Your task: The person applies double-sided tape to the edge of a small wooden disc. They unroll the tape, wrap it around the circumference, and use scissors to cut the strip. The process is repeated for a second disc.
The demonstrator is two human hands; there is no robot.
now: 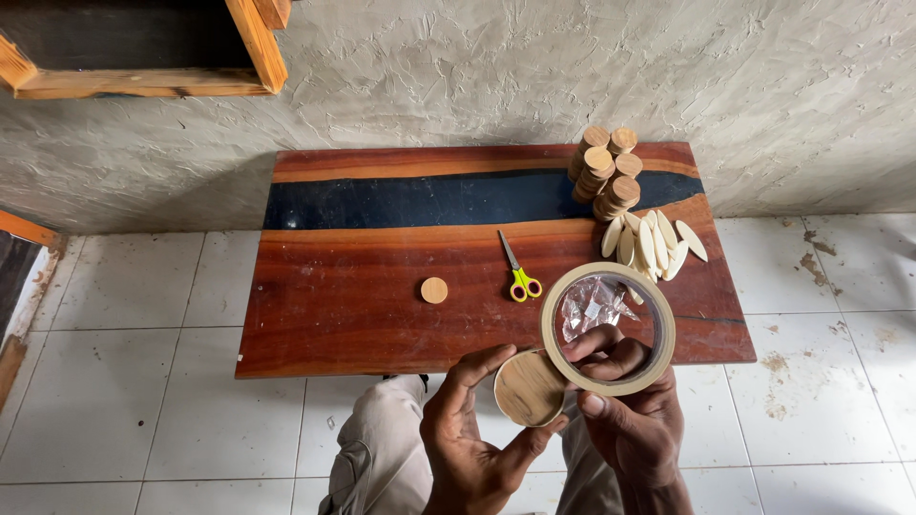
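A wooden disc (530, 388) is pinched by the left hand (472, 443) fingers, a tape roll (609, 329) gripped by the right hand (634, 420). No tape is seen applied yet; stacked discs (603, 172) wait on the worktop (334, 315).

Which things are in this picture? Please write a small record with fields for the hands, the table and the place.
left hand: left hand holds a round wooden disc
right hand: right hand grips a roll of tape
table: low red-brown wooden table with a dark band
on table: yellow-handled scissors, one small wooden disc, stacks of wooden discs, pale oval wooden pieces, crumpled clear plastic
place: white tiled floor, rough plastered wall
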